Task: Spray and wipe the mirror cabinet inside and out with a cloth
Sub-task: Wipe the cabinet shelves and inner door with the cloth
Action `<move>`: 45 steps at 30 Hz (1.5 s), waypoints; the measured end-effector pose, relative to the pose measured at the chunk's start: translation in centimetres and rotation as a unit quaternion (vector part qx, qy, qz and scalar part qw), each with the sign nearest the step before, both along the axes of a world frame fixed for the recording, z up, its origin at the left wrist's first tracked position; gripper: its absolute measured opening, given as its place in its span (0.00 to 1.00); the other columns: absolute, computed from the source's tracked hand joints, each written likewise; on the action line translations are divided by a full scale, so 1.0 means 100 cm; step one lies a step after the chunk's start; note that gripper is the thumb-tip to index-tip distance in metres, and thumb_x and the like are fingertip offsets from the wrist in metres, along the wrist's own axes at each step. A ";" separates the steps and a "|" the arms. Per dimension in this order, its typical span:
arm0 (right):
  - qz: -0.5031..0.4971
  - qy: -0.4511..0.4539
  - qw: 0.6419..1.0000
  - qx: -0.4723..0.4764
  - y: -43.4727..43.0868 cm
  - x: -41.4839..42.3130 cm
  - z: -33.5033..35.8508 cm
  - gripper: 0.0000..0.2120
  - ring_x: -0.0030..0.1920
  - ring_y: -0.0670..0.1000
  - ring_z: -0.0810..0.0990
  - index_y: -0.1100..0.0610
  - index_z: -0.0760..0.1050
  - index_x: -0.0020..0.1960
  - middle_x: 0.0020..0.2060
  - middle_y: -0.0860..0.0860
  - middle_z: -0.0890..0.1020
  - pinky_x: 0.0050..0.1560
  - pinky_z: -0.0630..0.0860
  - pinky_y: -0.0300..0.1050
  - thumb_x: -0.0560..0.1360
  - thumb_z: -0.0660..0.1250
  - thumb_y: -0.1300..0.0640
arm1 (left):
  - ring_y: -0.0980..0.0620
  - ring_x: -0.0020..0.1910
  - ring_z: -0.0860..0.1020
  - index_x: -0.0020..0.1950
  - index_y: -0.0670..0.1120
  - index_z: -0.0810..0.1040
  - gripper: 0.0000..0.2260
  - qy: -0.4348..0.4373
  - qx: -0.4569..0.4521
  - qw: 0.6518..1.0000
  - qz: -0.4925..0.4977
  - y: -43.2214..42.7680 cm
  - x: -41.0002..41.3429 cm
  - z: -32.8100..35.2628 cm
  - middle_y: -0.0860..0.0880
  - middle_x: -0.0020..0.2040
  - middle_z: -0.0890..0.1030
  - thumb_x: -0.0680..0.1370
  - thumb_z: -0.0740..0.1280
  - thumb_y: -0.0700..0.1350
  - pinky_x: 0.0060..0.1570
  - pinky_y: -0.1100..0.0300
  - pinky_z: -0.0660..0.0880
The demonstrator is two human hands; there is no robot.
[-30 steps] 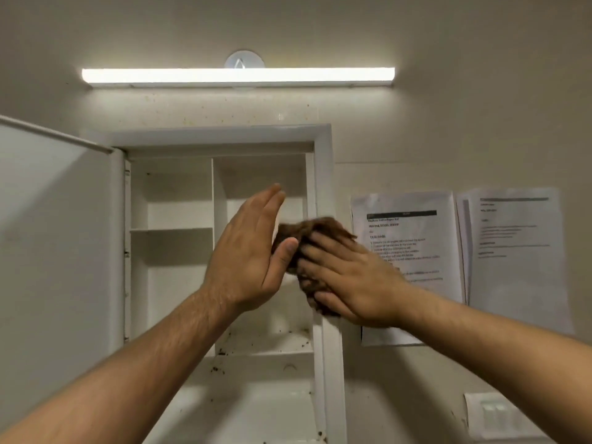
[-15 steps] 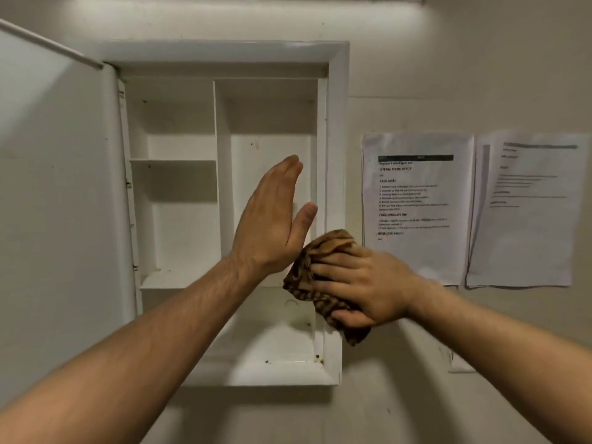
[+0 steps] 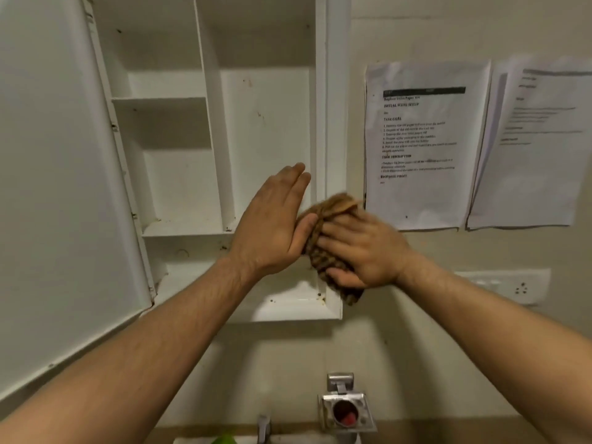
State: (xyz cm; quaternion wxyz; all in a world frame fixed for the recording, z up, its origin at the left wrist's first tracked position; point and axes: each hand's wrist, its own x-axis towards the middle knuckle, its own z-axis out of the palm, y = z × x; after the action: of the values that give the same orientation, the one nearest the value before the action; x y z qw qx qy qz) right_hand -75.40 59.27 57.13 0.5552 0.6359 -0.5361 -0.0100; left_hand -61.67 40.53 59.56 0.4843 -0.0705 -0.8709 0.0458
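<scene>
Cloth (image 3: 333, 216) bunched in R hand (image 3: 362, 254), on mirror cabinet (image 3: 336, 91) R frame edge; L hand (image 3: 275, 225) flat, fingers straight, thumb at cloth; best press firm, long strokes down edge.

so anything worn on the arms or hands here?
Nothing worn that shows: left hand and right hand are bare, no gloves, rings or watch. Both forearms are bare, lightly haired, to the frame edge; no sleeve in view.
</scene>
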 end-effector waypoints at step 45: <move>-0.039 -0.372 0.908 -0.188 -0.058 0.097 -0.090 0.24 0.65 0.62 0.77 0.59 0.77 0.70 0.63 0.56 0.82 0.76 0.61 0.63 0.76 0.59 0.56 | 0.44 0.84 0.54 0.83 0.42 0.57 0.30 0.045 0.089 0.994 -0.049 -0.034 0.034 -0.118 0.45 0.85 0.54 0.85 0.55 0.56 0.80 0.47 0.58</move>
State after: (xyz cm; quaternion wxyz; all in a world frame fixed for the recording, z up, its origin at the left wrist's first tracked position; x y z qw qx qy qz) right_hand -65.68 53.47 48.11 0.4236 0.4560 -0.7200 0.3069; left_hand -58.29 37.13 47.80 0.5293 -0.0671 -0.8442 -0.0525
